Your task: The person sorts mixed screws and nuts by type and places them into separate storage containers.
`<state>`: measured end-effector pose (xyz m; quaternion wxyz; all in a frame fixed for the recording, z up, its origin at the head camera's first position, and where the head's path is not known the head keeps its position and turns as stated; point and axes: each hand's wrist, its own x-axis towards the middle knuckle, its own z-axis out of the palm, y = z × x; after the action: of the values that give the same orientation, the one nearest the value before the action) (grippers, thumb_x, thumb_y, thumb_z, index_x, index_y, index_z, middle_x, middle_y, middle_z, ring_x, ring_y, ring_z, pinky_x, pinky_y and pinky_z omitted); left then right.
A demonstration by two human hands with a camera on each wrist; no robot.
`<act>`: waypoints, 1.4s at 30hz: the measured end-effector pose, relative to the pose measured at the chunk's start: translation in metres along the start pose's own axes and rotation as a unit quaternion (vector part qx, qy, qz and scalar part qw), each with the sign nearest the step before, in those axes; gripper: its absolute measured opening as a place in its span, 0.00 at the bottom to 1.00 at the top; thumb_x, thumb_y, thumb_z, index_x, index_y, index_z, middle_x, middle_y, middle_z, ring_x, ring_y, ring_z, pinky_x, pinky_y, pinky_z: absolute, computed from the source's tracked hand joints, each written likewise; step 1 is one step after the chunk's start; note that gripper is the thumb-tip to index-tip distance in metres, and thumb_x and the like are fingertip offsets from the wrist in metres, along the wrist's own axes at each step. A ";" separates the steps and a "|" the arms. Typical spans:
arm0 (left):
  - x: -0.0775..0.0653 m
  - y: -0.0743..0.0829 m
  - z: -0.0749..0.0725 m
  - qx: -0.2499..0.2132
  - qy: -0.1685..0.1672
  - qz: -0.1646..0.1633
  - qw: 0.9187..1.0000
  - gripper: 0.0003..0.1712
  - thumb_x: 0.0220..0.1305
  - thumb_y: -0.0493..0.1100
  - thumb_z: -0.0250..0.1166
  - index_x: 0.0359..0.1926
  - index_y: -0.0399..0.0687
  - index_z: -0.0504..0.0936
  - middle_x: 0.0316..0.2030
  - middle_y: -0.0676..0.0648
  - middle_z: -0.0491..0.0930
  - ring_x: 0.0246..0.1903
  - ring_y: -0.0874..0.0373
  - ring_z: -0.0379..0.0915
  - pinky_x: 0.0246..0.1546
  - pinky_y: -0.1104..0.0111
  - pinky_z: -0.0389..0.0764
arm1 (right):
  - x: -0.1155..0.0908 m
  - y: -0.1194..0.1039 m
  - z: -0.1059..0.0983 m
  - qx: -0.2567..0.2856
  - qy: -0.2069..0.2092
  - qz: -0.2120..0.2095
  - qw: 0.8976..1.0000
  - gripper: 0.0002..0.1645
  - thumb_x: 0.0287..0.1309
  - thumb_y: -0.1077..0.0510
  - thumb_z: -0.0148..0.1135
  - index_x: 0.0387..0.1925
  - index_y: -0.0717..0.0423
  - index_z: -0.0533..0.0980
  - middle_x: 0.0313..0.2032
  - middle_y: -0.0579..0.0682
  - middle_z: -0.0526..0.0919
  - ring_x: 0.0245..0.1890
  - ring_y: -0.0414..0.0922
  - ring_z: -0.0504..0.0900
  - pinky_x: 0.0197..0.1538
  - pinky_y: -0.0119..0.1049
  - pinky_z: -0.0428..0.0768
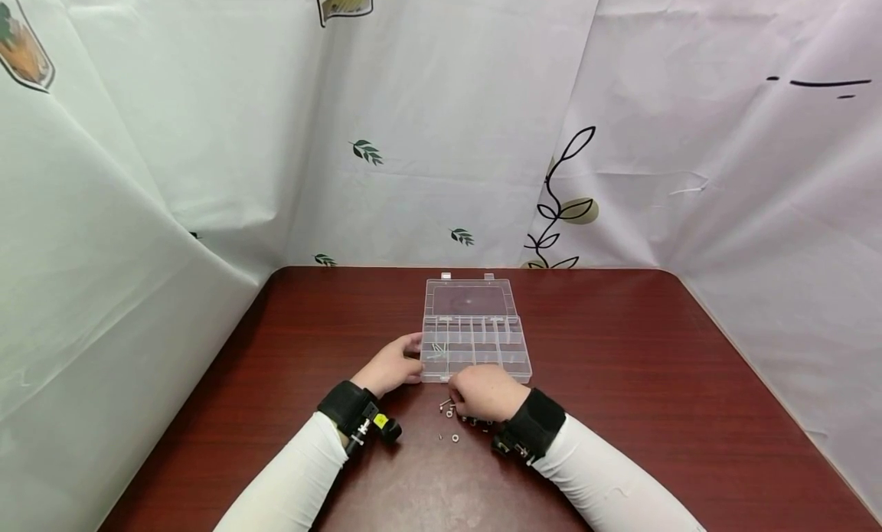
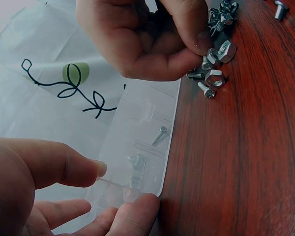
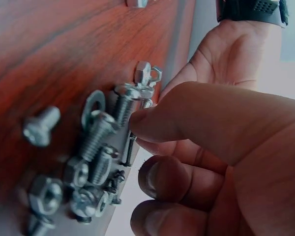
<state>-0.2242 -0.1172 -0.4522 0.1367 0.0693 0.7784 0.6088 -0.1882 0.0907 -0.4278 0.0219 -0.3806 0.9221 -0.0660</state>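
Note:
A clear plastic compartment box (image 1: 472, 348) lies with its lid (image 1: 471, 296) raised toward the back. At its left end my left hand (image 1: 393, 365) holds the box, thumb and fingers around the edge. A few screws (image 1: 439, 348) lie in a left compartment, one screw (image 2: 160, 135) showing in the left wrist view. In front of the box my right hand (image 1: 488, 392) is lowered to loose hardware, thumb and forefinger pinching a thin screw (image 3: 130, 147), partly hidden by the thumb. Hex nuts (image 3: 45, 195), thicker screws (image 3: 97, 136) and a washer (image 3: 92, 104) lie beside the fingertips.
A separate nut (image 1: 455, 438) and a small screw (image 1: 441, 437) lie nearer the table's front. The reddish-brown table (image 1: 654, 379) extends on both sides. White printed cloth (image 1: 441, 172) hangs behind and along the sides.

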 end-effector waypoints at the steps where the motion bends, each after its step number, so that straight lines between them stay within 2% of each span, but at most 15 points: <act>1: 0.000 0.000 0.000 0.000 -0.001 0.000 1.000 0.41 0.54 0.26 0.58 0.72 0.32 0.60 0.56 0.33 0.74 0.44 0.48 0.79 0.40 0.59 0.84 | 0.000 0.000 0.000 0.001 0.001 0.000 1.000 0.18 0.47 0.57 0.68 0.15 0.42 0.68 0.14 0.36 0.66 0.16 0.35 0.65 0.19 0.31 0.65; 13: -0.003 0.002 0.001 0.004 -0.001 0.001 1.000 0.41 0.54 0.25 0.57 0.72 0.31 0.60 0.56 0.32 0.74 0.43 0.48 0.79 0.41 0.58 0.84 | 0.001 0.000 -0.016 0.014 0.016 0.004 1.000 0.13 0.48 0.58 0.65 0.18 0.43 0.69 0.16 0.35 0.67 0.17 0.35 0.66 0.20 0.32 0.66; 20: -0.003 0.003 0.001 0.000 -0.004 0.004 1.000 0.42 0.53 0.26 0.57 0.72 0.30 0.59 0.57 0.31 0.73 0.43 0.48 0.79 0.41 0.58 0.84 | 0.005 0.003 -0.026 0.023 0.042 0.006 0.999 0.11 0.49 0.60 0.63 0.20 0.44 0.71 0.16 0.36 0.68 0.17 0.36 0.66 0.21 0.32 0.66; 25: -0.006 0.007 0.000 0.002 -0.003 0.001 1.000 0.42 0.53 0.26 0.57 0.71 0.30 0.59 0.57 0.30 0.73 0.43 0.47 0.79 0.41 0.57 0.84 | 0.015 0.005 -0.030 0.037 0.051 0.027 0.998 0.07 0.52 0.58 0.62 0.23 0.43 0.73 0.18 0.36 0.71 0.19 0.35 0.69 0.22 0.33 0.69; 33: -0.007 0.007 0.000 0.003 -0.001 -0.002 1.000 0.41 0.54 0.26 0.58 0.72 0.30 0.60 0.58 0.30 0.72 0.45 0.45 0.78 0.42 0.55 0.84 | 0.039 0.013 -0.034 0.082 0.069 0.051 0.993 0.08 0.55 0.58 0.61 0.24 0.44 0.73 0.19 0.38 0.72 0.19 0.36 0.68 0.25 0.32 0.69; 39: -0.004 0.004 -0.002 0.006 -0.006 -0.009 1.000 0.42 0.53 0.27 0.58 0.72 0.32 0.60 0.59 0.31 0.72 0.45 0.47 0.78 0.41 0.58 0.84 | 0.053 0.015 -0.031 0.111 0.054 0.070 0.990 0.08 0.56 0.58 0.61 0.24 0.45 0.74 0.20 0.40 0.74 0.20 0.37 0.69 0.26 0.33 0.68; 42: -0.003 0.003 -0.003 0.008 -0.008 -0.009 1.000 0.42 0.52 0.27 0.57 0.72 0.34 0.61 0.59 0.31 0.72 0.45 0.48 0.78 0.40 0.58 0.84 | 0.058 0.014 -0.027 0.109 0.045 0.067 0.991 0.08 0.56 0.60 0.61 0.23 0.46 0.75 0.21 0.40 0.74 0.20 0.38 0.69 0.27 0.33 0.69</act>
<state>-0.2230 -0.1203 -0.4480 0.1475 0.0682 0.7830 0.6004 -0.2414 0.0629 -0.4024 0.0260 -0.3104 0.9328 -0.1814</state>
